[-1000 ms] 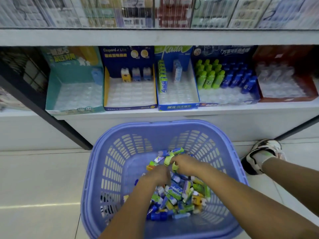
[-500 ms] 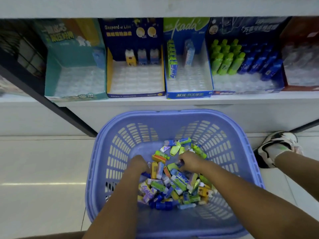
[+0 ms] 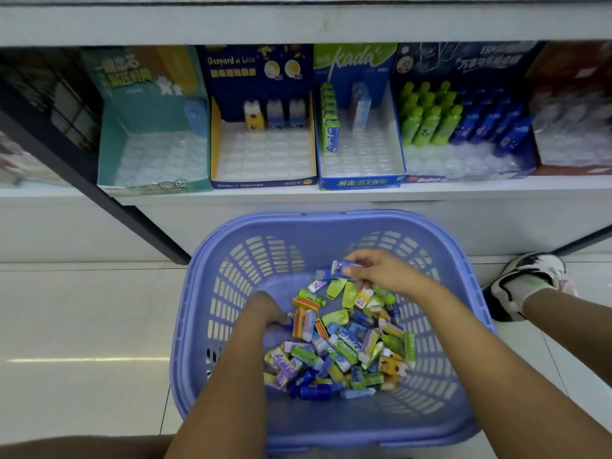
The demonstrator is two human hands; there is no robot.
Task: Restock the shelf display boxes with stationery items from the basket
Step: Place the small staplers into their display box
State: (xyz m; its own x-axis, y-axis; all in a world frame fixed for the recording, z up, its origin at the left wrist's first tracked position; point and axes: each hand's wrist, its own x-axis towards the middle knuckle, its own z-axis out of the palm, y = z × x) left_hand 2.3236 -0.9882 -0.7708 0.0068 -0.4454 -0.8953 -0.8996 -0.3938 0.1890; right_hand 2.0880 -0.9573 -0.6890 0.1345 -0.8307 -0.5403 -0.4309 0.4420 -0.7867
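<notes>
A purple basket (image 3: 212, 326) stands on the floor below the shelf, with a heap of small stationery items (image 3: 344, 346) in it. My right hand (image 3: 381, 271) is above the heap's far side and pinches a small blue and white item (image 3: 341, 269). My left hand (image 3: 265, 309) is down at the heap's left edge, fingers curled around a blue item that is mostly hidden. On the shelf stand the display boxes: a teal box (image 3: 152, 160), a dark blue box (image 3: 261, 150), a blue "kada" box (image 3: 361, 160) and a box of green and blue bottles (image 3: 463, 127).
A red box (image 3: 573, 111) sits at the shelf's right end. A dark slanted post (image 3: 99, 193) runs down to the left of the basket. My shoe (image 3: 526, 283) rests on the white floor right of the basket.
My right hand has lifted off the heap toward the basket's far side with a blue and white item in its fingers. My left hand has stayed at the left edge. The view has tilted down.
</notes>
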